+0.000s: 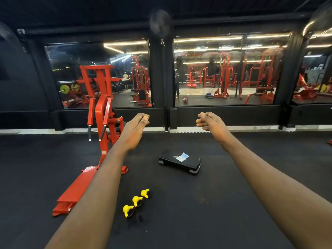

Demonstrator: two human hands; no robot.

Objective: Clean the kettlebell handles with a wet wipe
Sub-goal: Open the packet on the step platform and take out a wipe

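Both my arms are stretched out in front of me above the black gym floor [233, 194]. My left hand [135, 130] has its fingers drawn together, curled loosely and gripping nothing; my right hand [212, 123] is likewise loosely curled and empty. Below, between my forearms, three kettlebells [136, 202] with yellow handles stand in a diagonal row on the floor, each just beside the next. Farther off lies a black step platform [179, 163] with a small wet wipe packet [182, 157] resting on top. A red weight machine [100, 112] stands to the left.
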